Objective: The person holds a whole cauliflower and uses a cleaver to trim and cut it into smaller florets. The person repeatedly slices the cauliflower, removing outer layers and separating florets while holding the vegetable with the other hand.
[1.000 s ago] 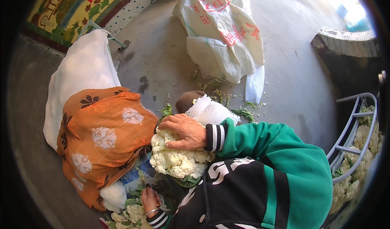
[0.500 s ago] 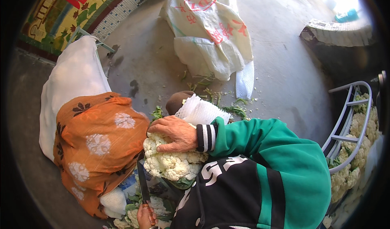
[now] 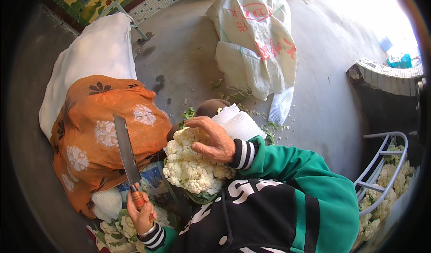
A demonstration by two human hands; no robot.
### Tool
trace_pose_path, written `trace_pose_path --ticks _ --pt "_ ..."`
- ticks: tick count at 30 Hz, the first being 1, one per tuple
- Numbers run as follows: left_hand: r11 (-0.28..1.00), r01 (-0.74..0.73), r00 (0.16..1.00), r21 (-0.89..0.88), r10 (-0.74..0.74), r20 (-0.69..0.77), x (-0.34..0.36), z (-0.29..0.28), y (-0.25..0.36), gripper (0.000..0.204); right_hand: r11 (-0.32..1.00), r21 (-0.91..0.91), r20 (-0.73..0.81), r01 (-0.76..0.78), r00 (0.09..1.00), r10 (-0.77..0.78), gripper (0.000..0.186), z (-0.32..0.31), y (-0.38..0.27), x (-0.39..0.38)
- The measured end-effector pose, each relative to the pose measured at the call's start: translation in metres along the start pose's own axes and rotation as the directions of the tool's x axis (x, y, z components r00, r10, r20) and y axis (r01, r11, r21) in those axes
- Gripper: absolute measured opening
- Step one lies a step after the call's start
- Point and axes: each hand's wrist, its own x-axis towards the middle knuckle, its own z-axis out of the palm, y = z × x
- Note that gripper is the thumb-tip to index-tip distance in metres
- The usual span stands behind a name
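Note:
My left hand [image 3: 142,211] is closed around the wooden handle of a knife [image 3: 125,147], its broad dark blade pointing up and away. The blade stands in front of an orange patterned cloth [image 3: 87,132], apart from the cauliflower. A large white cauliflower [image 3: 191,165] sits against my front, with green leaves at its near underside. Over its top right side lies my right hand [image 3: 213,140], fingers and thumb spread apart. White foam netting [image 3: 240,122] is just beyond that wrist.
A white woven sack [image 3: 258,42] lies on the floor ahead, leaf scraps near it. At right, more cauliflowers [image 3: 390,181] lie behind a grey metal rack [image 3: 381,152]. Other cauliflowers [image 3: 119,235] are below my left hand. White cloth [image 3: 96,51] is at left.
My left hand has raised the knife up and leftward, away from the cauliflower. My right hand has slid rightward over the cauliflower, its fingers lifting off the left edge. The view has shifted.

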Motion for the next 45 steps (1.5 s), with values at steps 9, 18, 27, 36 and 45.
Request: trace_pose_path --ticks 9,18,27,36,45 --pt "0.783 -0.437 0.899 0.443 0.36 0.251 0.07 0.105 0.034 0.06 0.941 0.168 0.233 -0.293 0.94 0.251 0.038 -0.006 -0.052 0.021" --pt "0.494 -0.738 0.674 0.46 0.579 0.459 0.079 0.178 0.023 0.05 0.651 0.682 0.022 -0.332 0.9 0.436 0.036 0.006 -0.067 0.041" --pt "0.562 -0.556 0.828 0.613 0.31 0.467 0.074 0.126 0.018 0.045 0.654 0.695 -0.202 -0.298 0.792 0.576 0.025 -0.034 -0.045 0.037" --pt "0.436 -0.614 0.729 0.658 0.632 0.262 0.085 0.068 -0.003 0.068 0.603 0.685 -0.251 -0.409 0.644 0.722 0.029 -0.078 -0.022 0.005" --pt "0.625 -0.495 0.868 0.604 0.337 0.364 0.074 0.082 -0.019 0.056 0.615 0.568 -0.207 -0.547 0.629 0.75 0.016 -0.078 -0.016 -0.004"
